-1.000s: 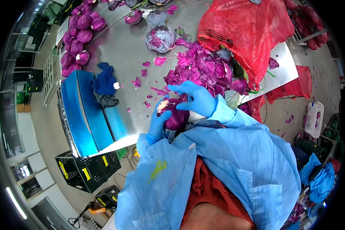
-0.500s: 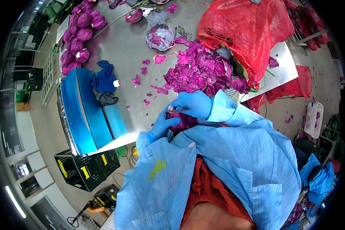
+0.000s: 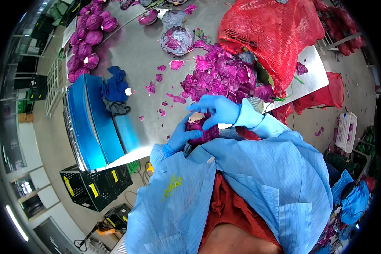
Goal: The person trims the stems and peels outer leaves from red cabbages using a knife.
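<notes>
A red cabbage [image 3: 207,136] is held close to my body at the table's near edge, its pale cut stem end [image 3: 196,117] facing up. My blue-gloved left hand [image 3: 178,136] is closed around its left side. Over the top and right side curls my blue-gloved right hand [image 3: 221,111], thumb against the cabbage and fingers bent above the stem end. The knife whose grey blade showed under this hand a moment ago is now hidden by the fingers. Just beyond my hands lies a heap of loose purple leaves [image 3: 220,78].
A red mesh sack [image 3: 271,34] lies at the back right of the metal table [image 3: 135,51]. Several peeled cabbages [image 3: 93,38] sit at the far left. A greyish cabbage [image 3: 177,41] rests near the leaf heap. A blue bin [image 3: 86,122] and blue cloth [image 3: 115,84] are left.
My right hand has shifted slightly right and its fingers have lifted and spread over the cabbage. The stem end now shows, and the blade is out of sight. My left hand has barely moved.
</notes>
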Available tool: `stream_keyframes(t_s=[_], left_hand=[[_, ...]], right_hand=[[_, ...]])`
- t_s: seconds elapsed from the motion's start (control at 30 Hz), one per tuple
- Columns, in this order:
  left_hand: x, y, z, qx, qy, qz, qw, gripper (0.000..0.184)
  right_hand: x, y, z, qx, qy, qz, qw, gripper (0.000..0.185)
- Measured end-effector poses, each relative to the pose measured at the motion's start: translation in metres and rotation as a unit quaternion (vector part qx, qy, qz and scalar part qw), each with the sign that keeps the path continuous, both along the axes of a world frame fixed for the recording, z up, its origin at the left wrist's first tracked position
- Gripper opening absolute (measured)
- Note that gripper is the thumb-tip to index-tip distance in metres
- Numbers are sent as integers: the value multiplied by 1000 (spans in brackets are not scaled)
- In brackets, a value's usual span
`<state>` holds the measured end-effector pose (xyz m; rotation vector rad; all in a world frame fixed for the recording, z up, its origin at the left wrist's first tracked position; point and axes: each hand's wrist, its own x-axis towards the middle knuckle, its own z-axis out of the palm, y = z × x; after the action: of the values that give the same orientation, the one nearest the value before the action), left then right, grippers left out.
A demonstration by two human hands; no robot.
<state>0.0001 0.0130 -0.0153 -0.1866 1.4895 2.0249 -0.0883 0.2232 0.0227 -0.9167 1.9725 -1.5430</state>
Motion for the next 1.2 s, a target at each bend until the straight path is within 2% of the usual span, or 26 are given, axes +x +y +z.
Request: stream_keyframes(t_s=[0.1, 0.17, 0.2, 0.3, 0.33, 0.4, 0.43, 0.47, 0.53, 0.6, 0.63, 0.67, 0.73, 0.83, 0.93, 0.97, 1.07, 1.1, 1.2], left_hand=[[-4, 1, 7, -13, -10, -24, 1000, 78], [-6, 1, 14, -37, -47, -41, 997, 76], [-5, 2, 11, -19, -27, -24, 999, 74], [-4, 6, 6, 14, 6, 1, 1000, 71], [-4, 7, 10, 10, 0, -3, 1000, 73], [-4, 7, 12, 4, 3, -10, 1000, 77], [-5, 6, 11, 2, 14, -11, 1000, 80], [-4, 4, 11, 0, 25, -9, 1000, 82], [-1, 1, 9, 14, 2, -6, 1000, 83], [-2, 2, 9, 21, -8, 0, 1000, 81], [-2, 2, 10, 17, -9, 7, 1000, 79], [-2, 2, 11, 14, -9, 16, 1000, 78], [-1, -3, 4, 25, -13, 1, 1000, 78], [-4, -5, 9, 61, -17, -25, 998, 80], [-8, -7, 14, 48, 21, -62, 997, 85], [-9, -8, 14, 34, 40, -75, 996, 86], [-12, -5, 20, 50, -11, -72, 996, 83], [-14, -1, 19, 15, -1, -76, 997, 84], [-15, 5, 16, -82, 43, -90, 992, 87]], right_hand=[[4, -4, -18, -16, 99, 27, 995, 40], [8, -6, -15, 52, 142, 14, 988, 32], [9, -8, -13, 86, 164, 7, 983, 29], [10, -11, -14, 12, 3, -40, 999, 22], [7, -11, -16, -31, -87, -83, 992, 21], [-1, -12, -30, -116, -264, -168, 943, 20], [-9, -13, -19, -98, -208, -183, 956, 20], [-8, -1, -1, -58, -292, -189, 936, 18], [-9, 4, 7, 56, -320, -163, 932, 25], [-4, 9, -6, 62, -267, -104, 956, 53], [1, 9, -10, 39, -263, -90, 960, 59], [7, 8, -32, -4, -213, -76, 974, 59], [11, 11, -26, 33, -112, -33, 993, 50], [6, 21, -15, 22, -372, -60, 926, 41], [8, 15, -34, 37, -234, -226, 945, 36], [11, 16, -38, 37, -124, -224, 966, 39], [13, 9, -18, 36, -134, -164, 977, 45], [15, 6, -7, 87, -109, -150, 979, 53], [8, 1, -13, 154, 45, -98, 982, 45]])
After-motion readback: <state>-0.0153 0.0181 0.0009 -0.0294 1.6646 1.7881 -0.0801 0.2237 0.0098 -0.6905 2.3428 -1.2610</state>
